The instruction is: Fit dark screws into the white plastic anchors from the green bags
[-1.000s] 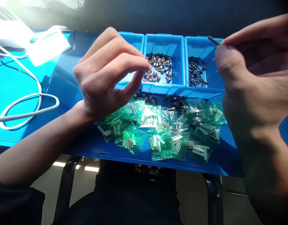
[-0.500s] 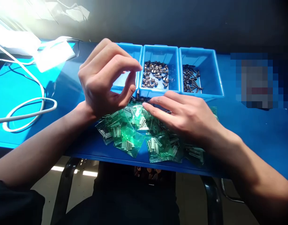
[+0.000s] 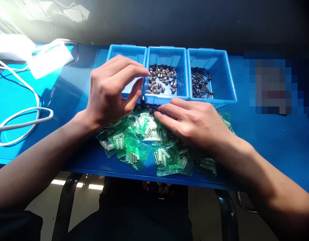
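Left hand (image 3: 111,92) has dropped lower than half a second ago and now sits just above the green bags (image 3: 134,149), at the front wall of the left bin (image 3: 121,55). Thumb and forefinger nearly closed, can't tell if anything is between them. Right hand (image 3: 192,122) barely shifted: flat on the bag pile, fingers extended, holding nothing, fingertips (image 3: 161,115) at the loose dark screws (image 3: 145,107) in front of the middle bin (image 3: 167,55) of silvery screws (image 3: 161,78). Right bin (image 3: 220,77) has dark screws (image 3: 200,83). White cable (image 3: 21,115) far left on blue table (image 3: 270,144).
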`<state>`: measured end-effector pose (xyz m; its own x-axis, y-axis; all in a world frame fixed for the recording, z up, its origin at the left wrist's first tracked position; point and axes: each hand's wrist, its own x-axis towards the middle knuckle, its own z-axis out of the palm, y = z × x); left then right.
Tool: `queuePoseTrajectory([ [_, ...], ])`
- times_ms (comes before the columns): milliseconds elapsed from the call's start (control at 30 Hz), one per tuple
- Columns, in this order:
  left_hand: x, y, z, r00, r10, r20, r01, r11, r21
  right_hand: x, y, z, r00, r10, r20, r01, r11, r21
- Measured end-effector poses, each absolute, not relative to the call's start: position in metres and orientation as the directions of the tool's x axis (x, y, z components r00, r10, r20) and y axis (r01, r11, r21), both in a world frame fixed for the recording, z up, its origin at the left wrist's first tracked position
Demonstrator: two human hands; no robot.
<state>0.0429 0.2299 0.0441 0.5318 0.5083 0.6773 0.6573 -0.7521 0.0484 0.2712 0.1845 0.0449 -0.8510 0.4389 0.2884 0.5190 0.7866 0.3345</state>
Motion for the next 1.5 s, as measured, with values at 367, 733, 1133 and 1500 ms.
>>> queuePoseTrajectory([
  [367, 0.038, 0.235, 0.046, 0.639, 0.463, 0.615, 0.582, -0.813, 0.009, 0.268, 0.183, 0.043, -0.811, 0.517, 0.274, 0.582, 0.762, 0.284],
  [733, 0.037, 0.236, 0.044, 0.669, 0.432, 0.604, 0.552, -0.834, -0.014, 0.263, 0.173, 0.054, -0.557, 0.592, 0.583, 0.627, 0.760, -0.172],
  [1133, 0.035, 0.236, 0.042, 0.672, 0.450, 0.588, 0.556, -0.831, 0.001, 0.257, 0.170, 0.061, -0.138, 0.866, 0.481, 0.346, 0.497, -0.796],
  [1500, 0.035, 0.234, 0.042, 0.686, 0.448, 0.574, 0.559, -0.829, -0.022, 0.266, 0.182, 0.057, -0.272, 0.763, 0.586, 0.368, 0.645, -0.669],
])
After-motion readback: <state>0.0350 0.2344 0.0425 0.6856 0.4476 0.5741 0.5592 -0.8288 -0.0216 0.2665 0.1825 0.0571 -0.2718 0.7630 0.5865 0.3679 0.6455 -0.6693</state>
